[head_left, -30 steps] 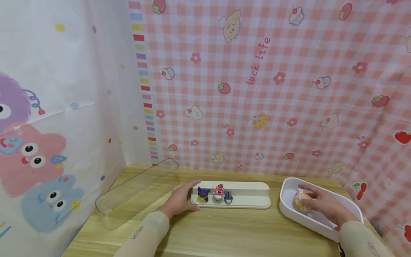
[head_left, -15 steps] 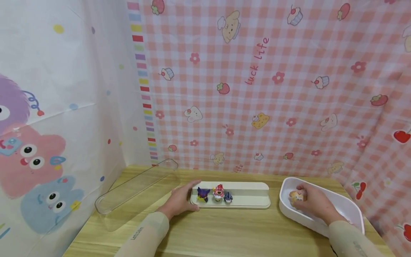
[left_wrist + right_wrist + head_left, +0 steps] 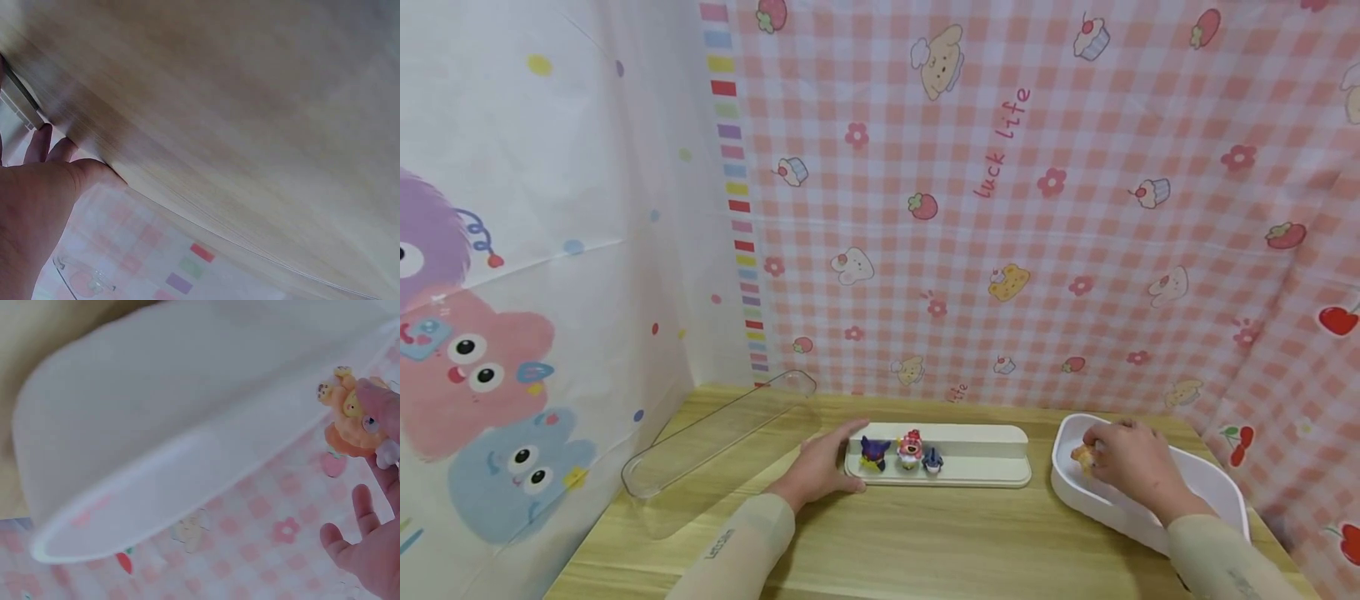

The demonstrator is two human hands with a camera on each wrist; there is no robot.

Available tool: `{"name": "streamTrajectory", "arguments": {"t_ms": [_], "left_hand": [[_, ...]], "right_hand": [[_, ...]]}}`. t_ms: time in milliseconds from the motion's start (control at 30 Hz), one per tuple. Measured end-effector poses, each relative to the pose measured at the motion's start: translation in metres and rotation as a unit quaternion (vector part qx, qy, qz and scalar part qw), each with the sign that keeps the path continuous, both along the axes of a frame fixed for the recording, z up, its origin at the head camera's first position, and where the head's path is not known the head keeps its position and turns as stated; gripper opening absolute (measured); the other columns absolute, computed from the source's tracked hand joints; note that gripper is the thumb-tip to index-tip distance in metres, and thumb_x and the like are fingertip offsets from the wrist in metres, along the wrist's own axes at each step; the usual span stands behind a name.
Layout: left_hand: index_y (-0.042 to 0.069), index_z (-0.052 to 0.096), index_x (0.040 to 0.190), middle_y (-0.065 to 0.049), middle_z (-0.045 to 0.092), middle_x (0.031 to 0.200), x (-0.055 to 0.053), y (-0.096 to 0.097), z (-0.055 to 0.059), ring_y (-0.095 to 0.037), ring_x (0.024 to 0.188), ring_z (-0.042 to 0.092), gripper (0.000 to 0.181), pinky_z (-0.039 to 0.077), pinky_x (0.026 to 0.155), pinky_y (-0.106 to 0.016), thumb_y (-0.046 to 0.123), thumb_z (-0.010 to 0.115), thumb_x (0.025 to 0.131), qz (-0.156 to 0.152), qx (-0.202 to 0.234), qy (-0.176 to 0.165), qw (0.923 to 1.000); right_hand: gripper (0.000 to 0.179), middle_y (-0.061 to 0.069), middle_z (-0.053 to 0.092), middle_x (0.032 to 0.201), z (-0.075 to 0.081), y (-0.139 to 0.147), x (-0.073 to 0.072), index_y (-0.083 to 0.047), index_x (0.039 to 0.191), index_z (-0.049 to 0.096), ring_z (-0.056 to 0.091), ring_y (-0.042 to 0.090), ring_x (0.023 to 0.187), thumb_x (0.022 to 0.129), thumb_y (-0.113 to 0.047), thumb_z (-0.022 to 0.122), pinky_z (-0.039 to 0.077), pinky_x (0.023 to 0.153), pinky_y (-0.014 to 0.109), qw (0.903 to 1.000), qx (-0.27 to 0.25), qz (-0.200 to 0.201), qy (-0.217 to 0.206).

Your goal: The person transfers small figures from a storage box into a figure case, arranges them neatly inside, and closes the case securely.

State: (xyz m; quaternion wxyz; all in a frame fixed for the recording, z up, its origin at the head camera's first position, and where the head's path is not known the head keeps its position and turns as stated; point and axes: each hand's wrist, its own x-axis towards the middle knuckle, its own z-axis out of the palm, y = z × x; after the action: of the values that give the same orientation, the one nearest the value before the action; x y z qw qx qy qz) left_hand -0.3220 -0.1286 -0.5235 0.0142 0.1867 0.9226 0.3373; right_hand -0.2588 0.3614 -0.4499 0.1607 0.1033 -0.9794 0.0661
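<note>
At the left end of a cream stepped display base (image 3: 985,471), my left hand (image 3: 820,467) grips it, thumb at the front and fingers behind. On its lower step stand a purple-and-yellow figurine (image 3: 874,454), a red-and-white one (image 3: 910,450) and a small dark blue one (image 3: 933,461). Over the white tub (image 3: 1213,483) my right hand (image 3: 1131,467) pinches an orange figurine (image 3: 352,419) between thumb and fingers. In the right wrist view its paws and yellow face show beside the thumb; the other fingers are spread apart.
A clear plastic cover (image 3: 722,442) lies slanted at the left of the wooden table (image 3: 925,542). Something pinkish (image 3: 90,511) shows blurred inside the tub. A checked pink cloth (image 3: 1037,233) hangs behind the table, with a white printed one (image 3: 602,333) at the left.
My right hand has closed on the orange figurine, turned it and shifted it slightly left within the tub. The left hand and the base have stayed put.
</note>
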Motion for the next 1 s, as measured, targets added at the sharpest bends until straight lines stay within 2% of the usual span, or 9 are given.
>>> {"name": "streamTrajectory", "arguments": {"t_ms": [167,333,533,700,833,1000], "left_hand": [[0.027,0.046,0.162,-0.016,0.058,0.158,0.0,-0.002,0.001,-0.042,0.149,0.052,0.104,0.021,0.13,-0.07,0.028,0.1,0.073,0.007,-0.001,-0.003,1.0],[0.025,0.047,0.161,-0.016,0.057,0.16,0.002,-0.005,0.004,-0.043,0.149,0.052,0.103,0.023,0.128,-0.071,0.025,0.1,0.073,0.007,0.001,-0.001,1.0],[0.026,0.046,0.162,-0.015,0.055,0.161,0.003,-0.005,0.003,-0.043,0.15,0.051,0.103,0.02,0.128,-0.073,0.025,0.1,0.073,0.007,0.0,-0.005,1.0],[0.026,0.046,0.162,-0.014,0.056,0.161,0.002,-0.003,0.002,-0.043,0.149,0.051,0.103,0.019,0.128,-0.075,0.025,0.1,0.073,0.002,-0.001,-0.004,1.0],[0.026,0.047,0.161,-0.014,0.056,0.16,0.003,-0.001,0.003,-0.043,0.149,0.051,0.103,0.018,0.127,-0.075,0.025,0.1,0.073,0.0,0.004,-0.002,1.0],[0.025,0.048,0.161,-0.013,0.058,0.16,0.005,0.0,0.005,-0.043,0.148,0.053,0.102,0.019,0.126,-0.076,0.025,0.1,0.073,-0.002,0.01,0.001,0.9999]], "right_hand": [[0.041,0.006,0.082,0.099,0.024,-0.02,0.003,-0.017,0.104,0.073,0.056,0.051,0.128,0.072,-0.015,0.099,0.042,0.1,0.08,0.9981,-0.003,0.022,0.058],[0.04,0.007,0.081,0.102,0.031,-0.055,0.0,-0.013,0.105,0.074,0.063,0.047,0.128,0.073,-0.015,0.098,0.049,0.104,0.072,0.9953,-0.017,0.064,0.071],[0.031,0.009,0.078,0.111,0.019,-0.106,-0.009,-0.014,0.099,0.076,0.069,0.038,0.112,0.076,-0.016,0.097,0.057,0.096,0.059,0.9935,-0.058,0.091,0.034],[0.033,0.006,0.076,0.109,0.003,-0.136,-0.014,-0.017,0.094,0.074,0.068,0.03,0.11,0.072,-0.015,0.099,0.061,0.088,0.049,0.99,-0.094,0.105,0.012],[0.032,0.003,0.077,0.107,-0.007,-0.149,-0.019,-0.018,0.095,0.076,0.068,0.03,0.11,0.072,-0.016,0.099,0.06,0.091,0.051,0.9888,-0.109,0.101,-0.009],[0.031,0.003,0.079,0.107,-0.013,-0.157,-0.026,-0.019,0.096,0.077,0.066,0.036,0.118,0.073,-0.017,0.097,0.055,0.102,0.059,0.9912,-0.107,0.073,-0.028]]}}
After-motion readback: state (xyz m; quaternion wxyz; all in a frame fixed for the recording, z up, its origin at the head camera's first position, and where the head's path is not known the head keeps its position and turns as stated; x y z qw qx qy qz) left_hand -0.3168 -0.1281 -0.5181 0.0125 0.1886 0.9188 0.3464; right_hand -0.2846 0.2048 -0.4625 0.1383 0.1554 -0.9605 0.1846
